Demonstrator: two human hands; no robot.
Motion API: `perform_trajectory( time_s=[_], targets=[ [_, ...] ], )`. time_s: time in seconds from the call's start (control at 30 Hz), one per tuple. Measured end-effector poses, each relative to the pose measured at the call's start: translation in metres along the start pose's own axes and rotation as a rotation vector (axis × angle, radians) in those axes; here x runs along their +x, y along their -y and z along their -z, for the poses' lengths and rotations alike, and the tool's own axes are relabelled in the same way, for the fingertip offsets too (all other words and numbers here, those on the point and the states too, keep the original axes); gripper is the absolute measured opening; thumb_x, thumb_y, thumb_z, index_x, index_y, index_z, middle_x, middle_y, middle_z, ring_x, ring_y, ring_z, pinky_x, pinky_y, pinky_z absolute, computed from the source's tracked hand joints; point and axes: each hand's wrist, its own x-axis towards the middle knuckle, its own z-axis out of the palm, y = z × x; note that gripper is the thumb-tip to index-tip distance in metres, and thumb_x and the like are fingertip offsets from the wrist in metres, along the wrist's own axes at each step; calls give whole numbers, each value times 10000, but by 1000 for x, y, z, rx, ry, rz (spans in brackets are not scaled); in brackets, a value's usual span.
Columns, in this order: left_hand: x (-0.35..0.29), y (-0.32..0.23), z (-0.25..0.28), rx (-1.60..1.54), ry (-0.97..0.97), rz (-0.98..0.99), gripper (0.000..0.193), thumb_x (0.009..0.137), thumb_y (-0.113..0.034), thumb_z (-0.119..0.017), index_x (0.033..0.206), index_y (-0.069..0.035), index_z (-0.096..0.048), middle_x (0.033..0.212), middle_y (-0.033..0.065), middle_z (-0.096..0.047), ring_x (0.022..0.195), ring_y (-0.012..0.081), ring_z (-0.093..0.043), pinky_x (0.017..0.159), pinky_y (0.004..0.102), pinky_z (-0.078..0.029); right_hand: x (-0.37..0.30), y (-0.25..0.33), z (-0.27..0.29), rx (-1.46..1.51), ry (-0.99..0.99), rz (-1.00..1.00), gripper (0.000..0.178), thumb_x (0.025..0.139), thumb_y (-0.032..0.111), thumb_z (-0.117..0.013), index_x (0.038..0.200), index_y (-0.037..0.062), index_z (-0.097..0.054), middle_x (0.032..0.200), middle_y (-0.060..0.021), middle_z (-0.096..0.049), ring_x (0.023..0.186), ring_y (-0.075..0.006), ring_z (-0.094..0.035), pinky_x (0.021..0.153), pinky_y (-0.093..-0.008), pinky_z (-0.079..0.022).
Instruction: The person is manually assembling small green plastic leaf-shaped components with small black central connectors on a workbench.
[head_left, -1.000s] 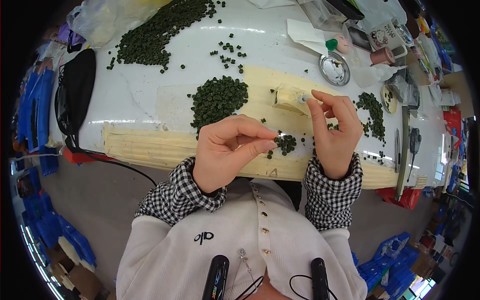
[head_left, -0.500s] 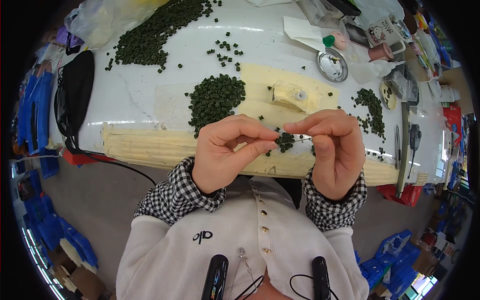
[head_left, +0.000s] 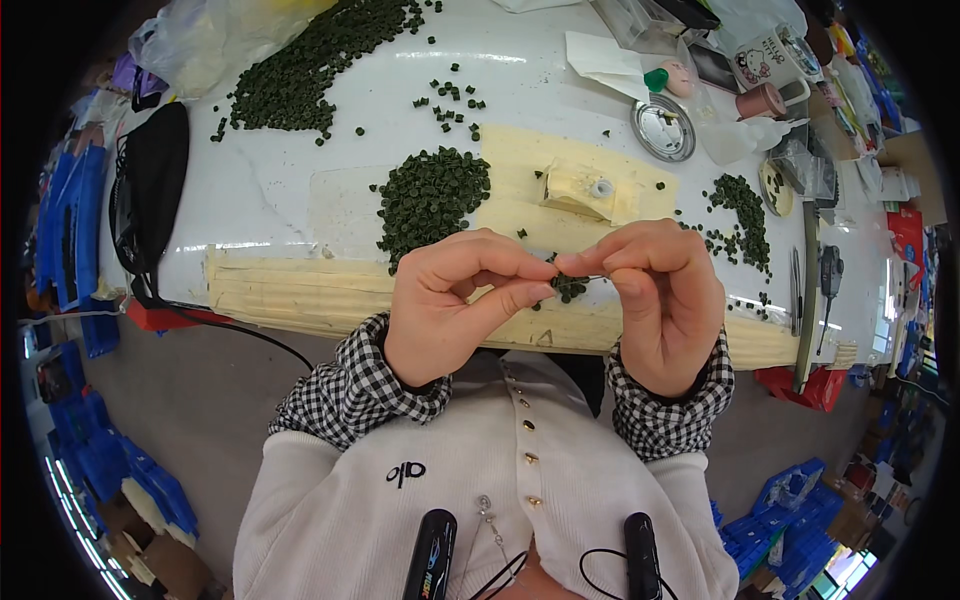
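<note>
Over the front edge of the table, my left hand [head_left: 450, 300] is closed in a pinch, thumb and forefinger meeting at a small dark green piece [head_left: 556, 284]. My right hand [head_left: 668, 300] faces it, closed on a thin metal pin [head_left: 597, 278] that points toward the left fingertips. Its forefinger tip almost touches the left forefinger. Below and behind the fingers lie several loose green pieces [head_left: 572, 292], partly covered. A larger pile of green pieces [head_left: 430, 205] rests just beyond my left hand. Where the pin's tip ends is hidden.
A taped block with a small white nozzle [head_left: 600, 188] stands beyond my hands. More green pieces [head_left: 742, 215] lie at the right, near a round metal lid [head_left: 664, 128], tweezers [head_left: 796, 290] and a screwdriver-like tool [head_left: 830, 275]. A black bag-like item [head_left: 155, 190] hangs at the left.
My right hand has shifted slightly left, its forefinger coming up to the left fingertips, and less of the pin shows. My left hand has stayed in place.
</note>
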Motion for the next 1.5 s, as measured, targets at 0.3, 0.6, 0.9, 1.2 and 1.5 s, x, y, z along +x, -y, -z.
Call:
perform_trajectory(
  time_s=[0.3, 0.6, 0.9, 1.2, 1.5],
  targets=[
    [0, -1, 5, 34, 25, 1, 170, 825, 103, -653, 984, 46, -672, 958, 117, -646, 867, 154, -636, 789, 263, -525, 17, -22, 9, -494, -339, 93, 67, 904, 40, -623, 893, -22, -599, 806, -102, -623, 738, -190, -626, 662, -278, -492],
    [-1, 1, 3, 18, -35, -19, 159, 818, 119, -648, 956, 41, -664, 944, 114, -642, 839, 151, -627, 761, 258, -525, 23, -33, 7, -788, -178, 100, 138, 783, 20, -712, 906, 4, -652, 792, -99, -593, 765, -266, -567, 690, -348, -463],
    [1, 2, 4, 37, -42, -55, 162, 828, 104, -651, 975, 39, -666, 956, 112, -641, 870, 150, -628, 784, 260, -521, -14, -1, -14, -327, -104, 3, 235, 737, -51, -744, 961, -4, -689, 849, -116, -651, 739, -214, -630, 658, -281, -499],
    [-1, 1, 4, 72, -23, -60, 174, 817, 112, -657, 970, 31, -673, 942, 107, -641, 857, 149, -621, 765, 261, -514, -18, -6, -22, -267, -101, 26, 232, 738, -67, -733, 955, 5, -691, 838, -111, -648, 731, -213, -633, 649, -281, -507],
    [-5, 4, 1, 134, -59, -72, 172, 813, 82, -673, 969, 15, -700, 897, 96, -667, 819, 138, -627, 705, 243, -496, -20, -4, -23, -332, -107, 108, 265, 700, -94, -723, 945, 2, -691, 815, -90, -649, 715, -207, -630, 619, -278, -502]
  ],
)
